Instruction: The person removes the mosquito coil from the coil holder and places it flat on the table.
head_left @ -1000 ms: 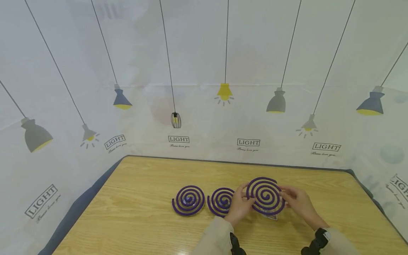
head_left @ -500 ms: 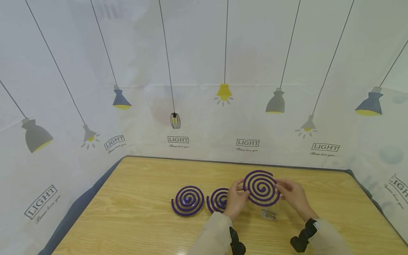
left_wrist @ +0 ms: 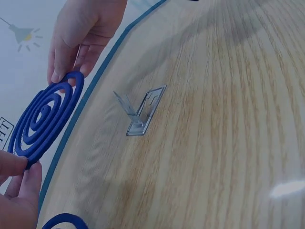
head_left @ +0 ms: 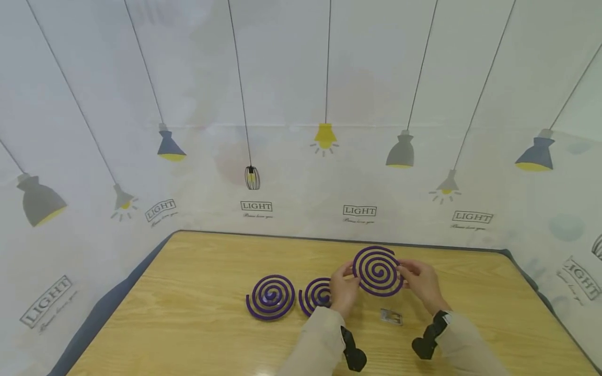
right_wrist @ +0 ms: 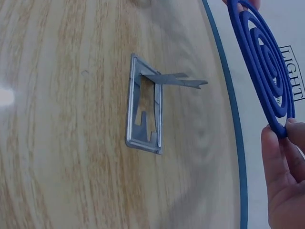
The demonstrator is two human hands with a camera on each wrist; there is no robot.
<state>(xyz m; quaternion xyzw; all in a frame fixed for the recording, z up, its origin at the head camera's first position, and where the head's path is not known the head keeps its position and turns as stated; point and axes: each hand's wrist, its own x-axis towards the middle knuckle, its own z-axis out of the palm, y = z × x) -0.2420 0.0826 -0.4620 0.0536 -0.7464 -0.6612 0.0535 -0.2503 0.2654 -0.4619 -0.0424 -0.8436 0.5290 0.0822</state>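
Two hands pinching raised coil — metal stand below, two coils left

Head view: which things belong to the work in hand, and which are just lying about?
In hand:
- purple spiral mosquito coil, held up by its edges
- left hand
- right hand
- small metal coil stand, below the held coil

Lying about:
- two more purple spiral coils
- wooden table

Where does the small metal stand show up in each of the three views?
Head: metal stand lies low on the table, below the raised coil.
Left wrist: stand upper centre, prong up.
Right wrist: stand centre, close up.
Shared landmark: the raised coil, held by both hands.
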